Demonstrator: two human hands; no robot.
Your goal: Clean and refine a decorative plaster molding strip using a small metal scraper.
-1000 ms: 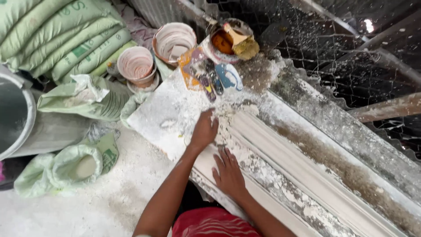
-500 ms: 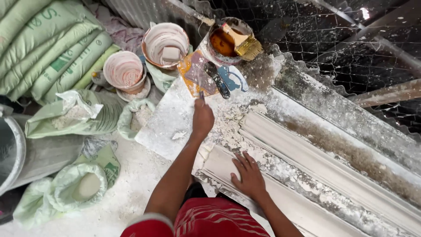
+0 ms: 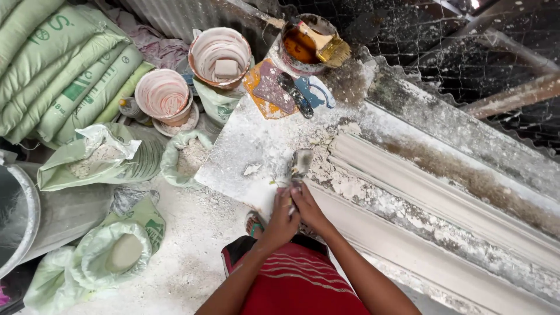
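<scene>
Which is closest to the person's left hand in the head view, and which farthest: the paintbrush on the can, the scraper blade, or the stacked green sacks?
From the left hand:
1. Scraper blade, just above the hand on the white slab.
2. Paintbrush, far up, lying across the can of brown liquid.
3. Stacked green sacks, far upper left.

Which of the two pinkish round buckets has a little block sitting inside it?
The upper bucket, the one closer to the tin with the brush, holds a pale block. The lower-left bucket shows only smeared plaster inside.
</scene>
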